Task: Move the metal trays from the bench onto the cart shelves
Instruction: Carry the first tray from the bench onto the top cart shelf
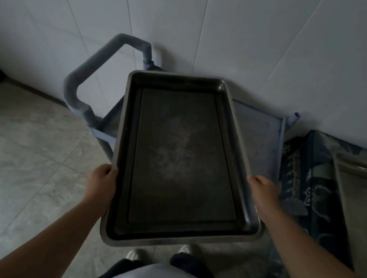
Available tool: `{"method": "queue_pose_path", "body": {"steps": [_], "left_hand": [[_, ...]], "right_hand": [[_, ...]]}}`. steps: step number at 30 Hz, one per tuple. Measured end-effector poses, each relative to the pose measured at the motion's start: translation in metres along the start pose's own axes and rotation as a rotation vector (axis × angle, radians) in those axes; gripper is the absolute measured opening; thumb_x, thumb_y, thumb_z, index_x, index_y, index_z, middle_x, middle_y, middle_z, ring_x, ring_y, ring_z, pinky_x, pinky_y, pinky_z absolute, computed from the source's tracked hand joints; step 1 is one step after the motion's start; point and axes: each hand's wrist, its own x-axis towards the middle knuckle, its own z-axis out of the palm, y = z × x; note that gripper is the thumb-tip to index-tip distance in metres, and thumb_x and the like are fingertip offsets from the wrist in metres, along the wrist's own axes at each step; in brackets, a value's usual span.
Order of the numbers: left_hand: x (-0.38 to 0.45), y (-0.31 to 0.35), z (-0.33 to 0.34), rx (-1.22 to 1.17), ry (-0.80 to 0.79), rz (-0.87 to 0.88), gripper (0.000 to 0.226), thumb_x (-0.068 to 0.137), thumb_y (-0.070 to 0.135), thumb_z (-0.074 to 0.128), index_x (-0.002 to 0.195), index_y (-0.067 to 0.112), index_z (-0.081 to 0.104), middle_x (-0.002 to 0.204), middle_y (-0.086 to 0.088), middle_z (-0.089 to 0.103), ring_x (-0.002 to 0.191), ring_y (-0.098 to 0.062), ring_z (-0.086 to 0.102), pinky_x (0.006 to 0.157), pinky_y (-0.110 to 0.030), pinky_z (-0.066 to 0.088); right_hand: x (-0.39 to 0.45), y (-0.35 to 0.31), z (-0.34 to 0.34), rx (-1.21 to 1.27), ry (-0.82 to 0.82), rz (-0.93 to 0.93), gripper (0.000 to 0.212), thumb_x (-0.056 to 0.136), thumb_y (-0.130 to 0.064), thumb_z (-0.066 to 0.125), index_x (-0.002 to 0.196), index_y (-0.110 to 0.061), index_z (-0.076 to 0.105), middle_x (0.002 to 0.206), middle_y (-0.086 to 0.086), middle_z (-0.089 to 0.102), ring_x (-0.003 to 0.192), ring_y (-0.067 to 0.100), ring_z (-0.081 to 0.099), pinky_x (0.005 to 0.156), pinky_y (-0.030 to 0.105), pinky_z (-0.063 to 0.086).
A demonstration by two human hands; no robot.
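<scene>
A large rectangular metal tray [182,157] with a dark, scuffed inside hangs in the air in front of me, above the cart. My left hand [102,181] grips its left long rim and my right hand [264,191] grips its right long rim. Under the tray stands the grey-blue cart [255,134], its top shelf showing to the tray's right and its curved handle [85,79] sticking up at the left. Another metal tray [361,199] lies on the bench at the right edge of the view.
The bench at the right is covered with a blue patterned cloth [308,178]. A white panelled wall [193,23] runs right behind the cart. Pale tiled floor [19,152] spreads to the left. My shoes [137,255] show below the tray.
</scene>
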Motion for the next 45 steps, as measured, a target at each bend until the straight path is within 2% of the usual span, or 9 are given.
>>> {"method": "queue_pose_path", "body": {"steps": [7, 16, 21, 27, 31, 33, 37, 41, 45], "left_hand": [[0.008, 0.005, 0.024, -0.054, 0.025, -0.046, 0.025, 0.099, 0.03, 0.051, 0.086, 0.017, 0.069, 0.081, -0.012, 0.071, 0.077, -0.031, 0.068, 0.061, -0.039, 0.053], [0.002, -0.003, 0.029, -0.221, -0.018, -0.143, 0.02, 0.098, 0.027, 0.055, 0.096, 0.012, 0.068, 0.091, -0.019, 0.071, 0.082, -0.038, 0.068, 0.076, -0.055, 0.058], [0.0, -0.008, 0.025, -0.382, -0.15, -0.199, 0.021, 0.103, 0.022, 0.053, 0.102, 0.003, 0.062, 0.089, -0.021, 0.062, 0.073, -0.031, 0.06, 0.064, -0.042, 0.051], [-0.008, -0.007, 0.021, -0.476, -0.379, -0.209, 0.016, 0.102, 0.012, 0.052, 0.11, 0.0, 0.06, 0.089, -0.015, 0.07, 0.076, -0.026, 0.072, 0.067, -0.04, 0.062], [-0.007, -0.01, 0.022, -0.436, -0.403, -0.223, 0.015, 0.102, 0.01, 0.052, 0.111, 0.0, 0.06, 0.092, -0.017, 0.072, 0.083, -0.03, 0.072, 0.08, -0.047, 0.059], [-0.001, -0.012, 0.02, -0.419, -0.437, -0.214, 0.015, 0.101, 0.01, 0.053, 0.11, 0.002, 0.062, 0.09, -0.014, 0.075, 0.083, -0.029, 0.074, 0.078, -0.045, 0.058], [0.027, -0.014, 0.013, -0.427, -0.437, -0.167, 0.016, 0.1, 0.019, 0.058, 0.111, 0.009, 0.064, 0.093, -0.012, 0.074, 0.084, -0.026, 0.074, 0.074, -0.043, 0.061], [0.06, -0.005, 0.012, -0.467, -0.365, -0.158, 0.019, 0.099, 0.022, 0.06, 0.113, 0.011, 0.064, 0.097, -0.01, 0.077, 0.087, -0.027, 0.076, 0.066, -0.038, 0.061], [0.077, -0.009, 0.015, -0.485, -0.376, -0.192, 0.02, 0.1, 0.014, 0.057, 0.118, 0.007, 0.062, 0.117, -0.022, 0.068, 0.09, -0.029, 0.076, 0.07, -0.042, 0.061]], "right_hand": [[0.038, -0.003, 0.001, -0.03, -0.033, -0.033, 0.027, 0.096, -0.024, 0.057, 0.074, -0.01, 0.064, 0.063, 0.008, 0.057, 0.06, 0.019, 0.047, 0.055, 0.032, 0.037], [0.067, -0.019, -0.003, -0.086, -0.135, -0.053, 0.017, 0.097, -0.026, 0.056, 0.087, -0.016, 0.066, 0.073, 0.006, 0.063, 0.07, 0.021, 0.057, 0.06, 0.032, 0.042], [0.094, -0.03, -0.001, -0.162, -0.163, -0.129, 0.019, 0.097, -0.029, 0.057, 0.101, -0.015, 0.068, 0.074, 0.0, 0.063, 0.067, 0.016, 0.056, 0.06, 0.029, 0.04], [0.108, -0.048, -0.005, -0.297, -0.154, -0.197, 0.034, 0.097, -0.027, 0.059, 0.106, 0.004, 0.07, 0.088, 0.018, 0.068, 0.082, 0.028, 0.061, 0.074, 0.034, 0.043], [0.065, -0.049, -0.015, -0.416, 0.004, -0.259, 0.023, 0.091, -0.023, 0.064, 0.081, -0.003, 0.063, 0.086, 0.023, 0.066, 0.088, 0.039, 0.063, 0.072, 0.038, 0.043], [0.019, -0.034, -0.012, -0.346, 0.151, -0.267, 0.023, 0.084, -0.019, 0.072, 0.098, -0.001, 0.065, 0.101, 0.025, 0.063, 0.1, 0.04, 0.058, 0.082, 0.04, 0.043], [-0.085, 0.015, 0.007, -0.105, 0.345, 0.017, 0.065, 0.082, -0.029, 0.076, 0.137, -0.012, 0.046, 0.143, 0.019, 0.04, 0.125, 0.033, 0.044, 0.098, 0.049, 0.044], [-0.137, 0.036, 0.033, 0.274, -0.036, 0.377, 0.024, 0.096, -0.035, 0.059, 0.108, -0.014, 0.061, 0.098, 0.008, 0.067, 0.08, 0.016, 0.064, 0.061, 0.027, 0.045], [-0.127, 0.036, 0.049, 0.294, -0.13, 0.226, 0.015, 0.097, -0.021, 0.06, 0.089, -0.009, 0.065, 0.086, 0.012, 0.072, 0.08, 0.023, 0.07, 0.063, 0.029, 0.05]]}}
